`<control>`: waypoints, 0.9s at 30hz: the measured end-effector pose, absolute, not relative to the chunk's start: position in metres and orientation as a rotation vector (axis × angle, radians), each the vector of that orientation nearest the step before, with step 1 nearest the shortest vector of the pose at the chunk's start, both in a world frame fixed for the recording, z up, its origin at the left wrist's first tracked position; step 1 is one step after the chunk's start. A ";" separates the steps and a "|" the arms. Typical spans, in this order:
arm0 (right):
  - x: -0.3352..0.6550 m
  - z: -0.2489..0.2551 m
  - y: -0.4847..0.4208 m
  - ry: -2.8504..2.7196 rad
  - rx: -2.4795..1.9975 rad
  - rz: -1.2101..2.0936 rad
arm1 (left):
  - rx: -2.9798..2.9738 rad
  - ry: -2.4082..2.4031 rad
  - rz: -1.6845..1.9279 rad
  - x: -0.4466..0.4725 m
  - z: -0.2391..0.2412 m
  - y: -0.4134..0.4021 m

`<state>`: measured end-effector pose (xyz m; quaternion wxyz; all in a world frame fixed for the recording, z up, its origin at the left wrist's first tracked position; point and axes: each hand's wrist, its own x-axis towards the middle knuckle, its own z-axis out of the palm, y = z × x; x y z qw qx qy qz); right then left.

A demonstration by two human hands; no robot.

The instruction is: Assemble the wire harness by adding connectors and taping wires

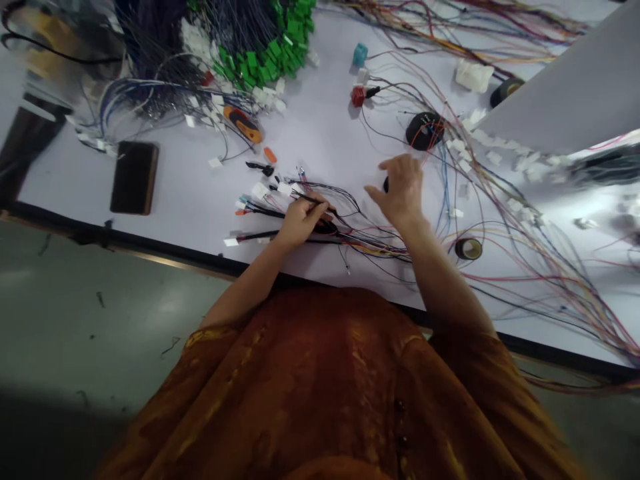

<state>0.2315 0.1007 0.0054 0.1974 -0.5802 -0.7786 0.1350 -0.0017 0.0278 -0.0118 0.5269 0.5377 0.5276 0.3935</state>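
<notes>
My left hand (303,219) is closed on a bundle of thin wires (370,247), some in black sleeving, near the table's front edge. White connectors (260,191) and other small connectors lie at the bundle's left end. To the right, my right hand (404,190) is palm down over the table with thumb and forefinger spread apart. A small black object (386,185) shows between them, mostly hidden under the hand; whether the hand touches it I cannot tell. Above this hand lies a black roll (425,131) with wires across it.
A phone (134,177) and an orange-black cutter (243,124) lie left. Behind are wires with green connectors (273,60). Red (357,96) and teal (360,53) connectors lie at the back. A tape roll (469,249) sits right, among long loose wires (525,220).
</notes>
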 end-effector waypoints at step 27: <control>0.163 0.011 0.008 -2.462 -1.411 0.737 | 2.274 1.746 0.297 -0.118 0.013 0.022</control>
